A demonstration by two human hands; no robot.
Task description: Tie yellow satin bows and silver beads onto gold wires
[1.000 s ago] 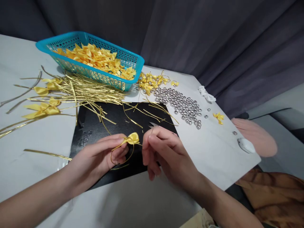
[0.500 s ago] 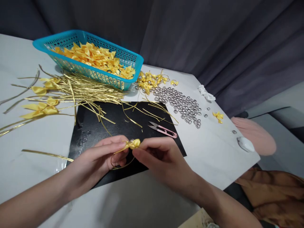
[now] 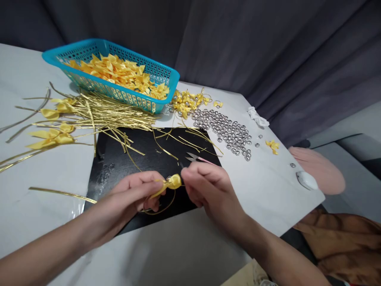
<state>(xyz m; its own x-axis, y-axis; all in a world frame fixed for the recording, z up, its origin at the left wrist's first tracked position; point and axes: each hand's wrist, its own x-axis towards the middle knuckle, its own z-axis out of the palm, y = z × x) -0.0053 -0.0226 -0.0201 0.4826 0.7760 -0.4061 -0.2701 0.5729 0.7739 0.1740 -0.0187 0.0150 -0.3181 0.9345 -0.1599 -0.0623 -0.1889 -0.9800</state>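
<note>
Slanting lengthwise up rightward: yellow bow (image 3: 175, 181) in left hand (image 3: 131, 195); right hand (image 3: 210, 185), hold unclear.

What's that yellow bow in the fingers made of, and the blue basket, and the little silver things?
Yellow bow: probably satin ribbon; smooth, folded, softly shiny.
Blue basket: likely moulded plastic, slightly glossy; its walls have neat rows of holes.
Little silver things: shiny like metal, but could be coated plastic; bright glints show on them.
</note>
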